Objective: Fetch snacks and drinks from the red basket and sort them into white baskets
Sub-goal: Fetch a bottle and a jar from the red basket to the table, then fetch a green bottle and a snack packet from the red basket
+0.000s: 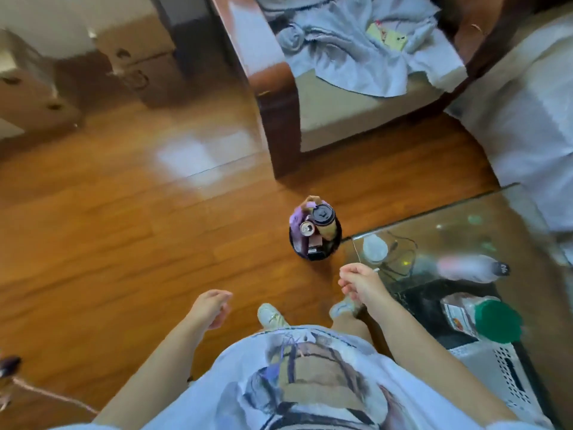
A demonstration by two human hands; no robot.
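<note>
The basket (pixel 314 235) stands on the wooden floor (pixel 108 228) at the centre of the frame, just off the corner of the glass bench (pixel 465 231) at right. Seen from above it looks dark rather than red, and its rim is mostly hidden by what is packed inside: a tall bottle with a black cap (pixel 324 215), a small can (pixel 307 228) with its silver top up, and a soft purple packet (pixel 299 214). A handle may arch over the far side, but blur makes that unclear.

Both hands hang low and carry nothing. The left hand (pixel 210 307), lower centre, has its fingers loosely curled; the right hand (pixel 361 282), near the bench corner, is loosely curled too, with no grip on anything.

At the lower right edge a white perforated basket (pixel 502 367) sits under the bench, with a green-lidded container (pixel 496 321) nearby.

The bottle likely weighs the most and is stiff and smooth; gripping around its body below the cap should hold best. The can is rigid and light, easy to pinch around its sides. The packet is soft and crushable, so it is best lifted by its top edge. Loaded, the basket may be top-heavy, so lifting it steadily seems wise.
</note>
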